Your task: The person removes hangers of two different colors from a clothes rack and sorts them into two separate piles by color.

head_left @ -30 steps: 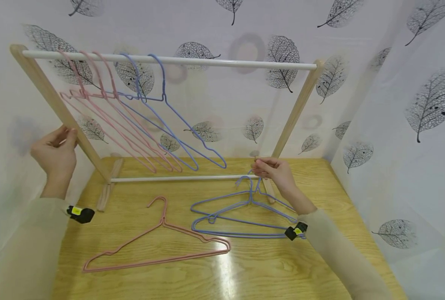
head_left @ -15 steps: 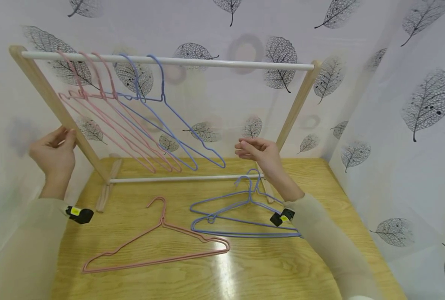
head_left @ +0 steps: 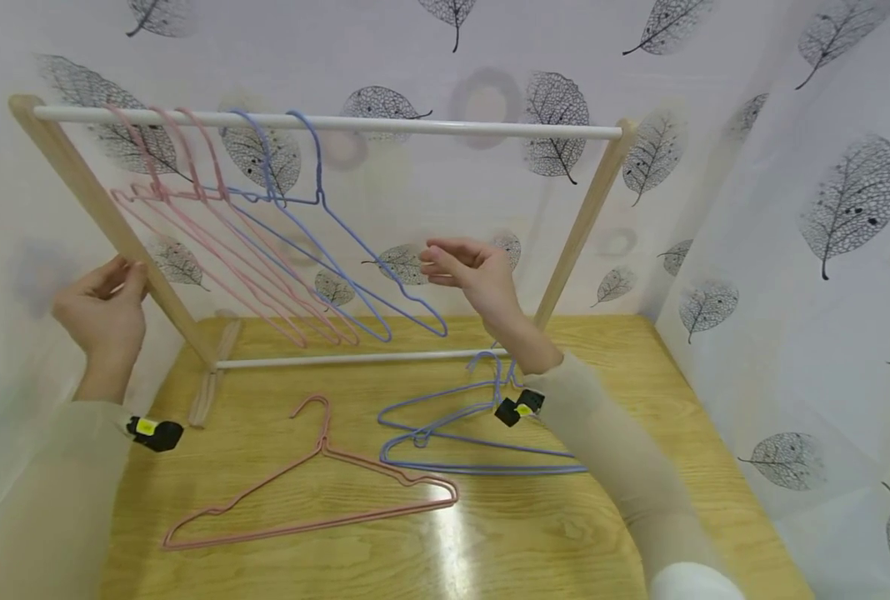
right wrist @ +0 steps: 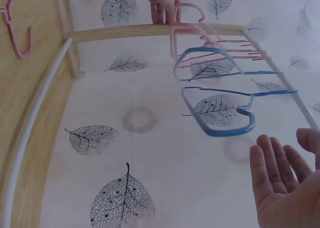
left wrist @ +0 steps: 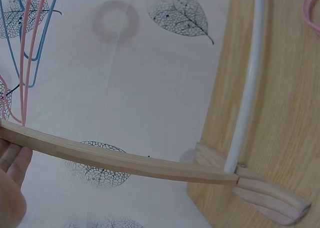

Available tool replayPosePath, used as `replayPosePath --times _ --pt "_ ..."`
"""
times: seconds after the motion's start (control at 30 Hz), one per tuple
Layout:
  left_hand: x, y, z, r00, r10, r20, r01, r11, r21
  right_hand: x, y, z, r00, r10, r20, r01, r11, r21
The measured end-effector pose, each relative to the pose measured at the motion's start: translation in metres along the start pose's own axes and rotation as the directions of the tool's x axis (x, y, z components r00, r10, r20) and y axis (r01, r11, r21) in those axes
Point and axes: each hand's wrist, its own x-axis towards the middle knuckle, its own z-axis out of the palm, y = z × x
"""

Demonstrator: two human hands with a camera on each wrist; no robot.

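My left hand [head_left: 103, 321] pinches the left wooden post of a small clothes rack [head_left: 115, 200], its thumb and fingers at the post's two sides. In the left wrist view the fingers [left wrist: 15, 163] show along the post's lower side. My right hand [head_left: 475, 275] is in the air in front of the rack, fingers loosely extended and holding nothing. In the right wrist view its palm [right wrist: 290, 203] faces the hangers. Three pink hangers [head_left: 216, 167] hang on the left of the white rail [head_left: 445, 127]. To their right hang two blue hangers [head_left: 355, 237].
A pink hanger [head_left: 321, 425] lies on the wooden table [head_left: 535, 542] at front left. Blue hangers [head_left: 445, 468] overlap on the tabletop at right, partly hidden behind my right forearm. A lower white bar [head_left: 355, 359] joins the rack's feet. Leaf-printed cloth [head_left: 775, 350] stands behind and at the sides.
My right hand has moved from above the blue hangers on the table, by the right post, leftward and upward toward the hanging hangers. My left hand stays at the left post.
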Motion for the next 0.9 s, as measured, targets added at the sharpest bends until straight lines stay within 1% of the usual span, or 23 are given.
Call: replayPosePath --times 0.2,0.37,0.47,0.53,0.7,0.8,0.9 --pt "0.001 -0.002 -0.001 1.0 -0.002 0.002 0.002 1.0 0.017 0.021 -0.004 0.025 1.0 0.024 0.003 -0.024 1.0 -0.017" --pt "0.002 -0.005 -0.002 1.0 -0.012 0.008 0.012 1.0 -0.009 0.039 -0.006 0.042 0.998 0.055 0.016 -0.055 0.998 0.001" --pt "0.004 -0.006 -0.002 1.0 -0.007 0.006 0.007 1.0 -0.017 0.048 -0.009 0.051 0.997 0.067 0.024 -0.067 0.998 0.012" --pt "0.005 -0.006 -0.001 1.0 -0.002 0.006 0.002 1.0 -0.017 0.052 -0.01 0.056 0.997 0.065 0.028 -0.066 0.998 0.009" --pt "0.005 -0.007 -0.002 1.0 -0.006 0.003 0.006 0.998 -0.068 0.063 -0.013 0.07 0.998 0.035 0.049 -0.033 0.999 -0.031" --pt "0.002 -0.004 -0.002 1.0 -0.006 0.003 0.007 0.996 -0.084 0.07 -0.013 0.076 0.998 0.018 0.057 -0.015 0.998 -0.059" --pt "0.002 -0.003 -0.001 1.0 -0.012 0.009 0.013 0.993 -0.114 0.075 -0.014 0.081 0.998 0.01 0.066 -0.006 0.998 -0.066"
